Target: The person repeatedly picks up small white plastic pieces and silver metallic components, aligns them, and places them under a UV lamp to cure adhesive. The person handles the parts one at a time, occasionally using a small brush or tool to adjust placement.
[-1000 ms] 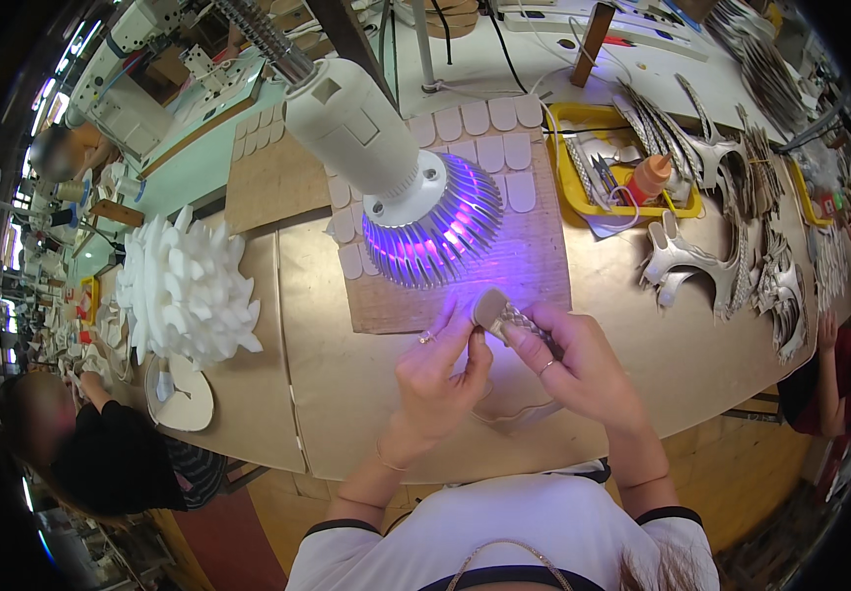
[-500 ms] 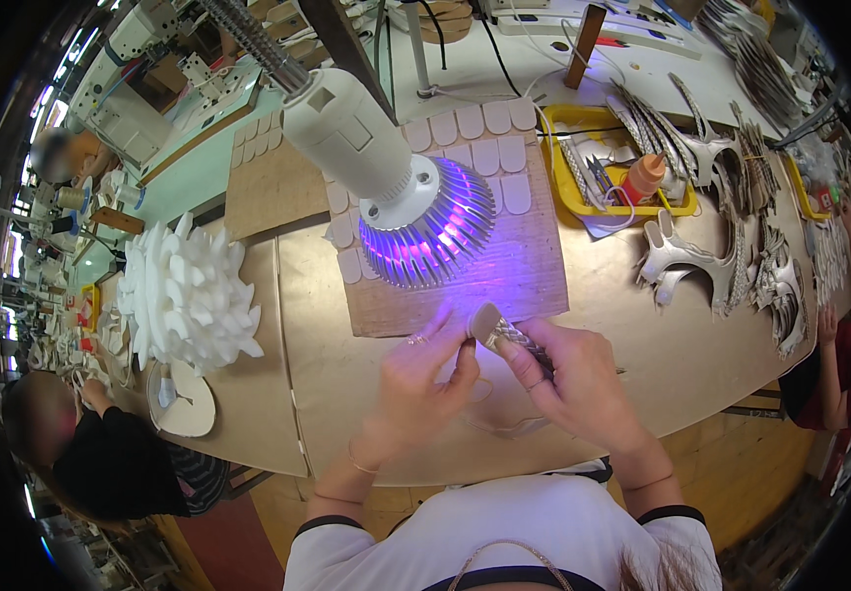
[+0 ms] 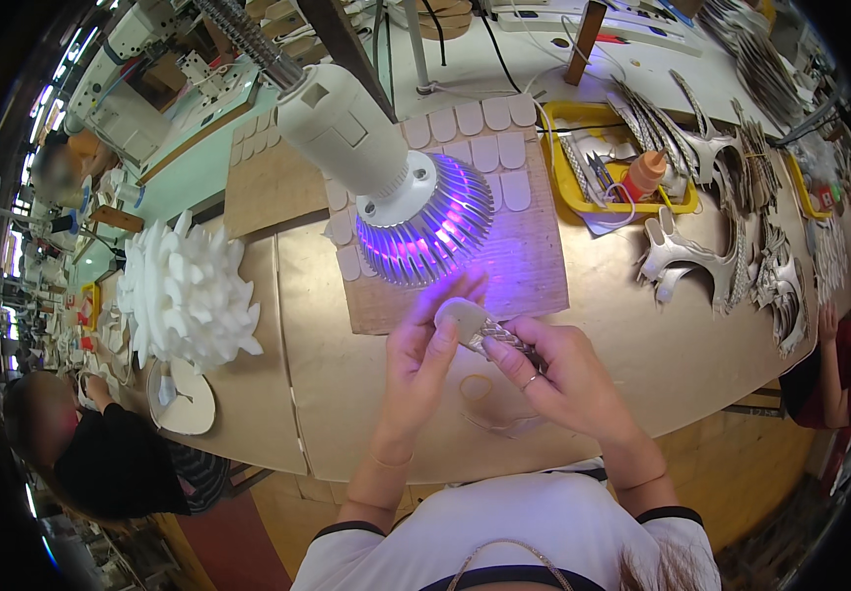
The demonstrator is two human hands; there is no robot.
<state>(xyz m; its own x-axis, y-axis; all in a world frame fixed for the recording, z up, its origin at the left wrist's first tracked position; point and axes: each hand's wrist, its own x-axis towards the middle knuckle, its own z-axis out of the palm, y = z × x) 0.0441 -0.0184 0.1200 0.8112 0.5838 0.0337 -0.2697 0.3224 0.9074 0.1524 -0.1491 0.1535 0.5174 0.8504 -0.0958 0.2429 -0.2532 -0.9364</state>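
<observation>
Two hands at work: I see my left hand (image 3: pixel 425 350) and right hand (image 3: pixel 558 379) meeting just below the lamp (image 3: pixel 386 167), at about 6 o'clock from its glowing face.
Left fingers: pinched together on a small pale petal-shaped piece (image 3: pixel 457 317); thumb and forefinger clamp its rim.
Right fingers: closed around a glittery silver strip (image 3: pixel 499 338) that touches the piece at its 4 o'clock edge; a ring shows on one finger.
Where the piece is: lifted off the table (image 3: pixel 317 325), held in the violet light, over the lower edge of the cardboard sheet (image 3: pixel 534 266).
Progress, as I judge it: many matching pale petals (image 3: pixel 489 153) lie in rows on the cardboard at 12 o'clock; this one is not yet among them, so I would say the batch is partly done; how many remain I cannot tell.
Materials: petals matte, smooth, rounded; cardboard brown and ribbed; lamp white plastic with metal fins; table glossy tan.
Around: white spiky flower form (image 3: pixel 184 295) at 9 o'clock; yellow tray (image 3: pixel 583 192) with an orange-capped bottle (image 3: pixel 644 172) at 2 o'clock; silver cut shapes (image 3: pixel 701 261) at 3 o'clock.
</observation>
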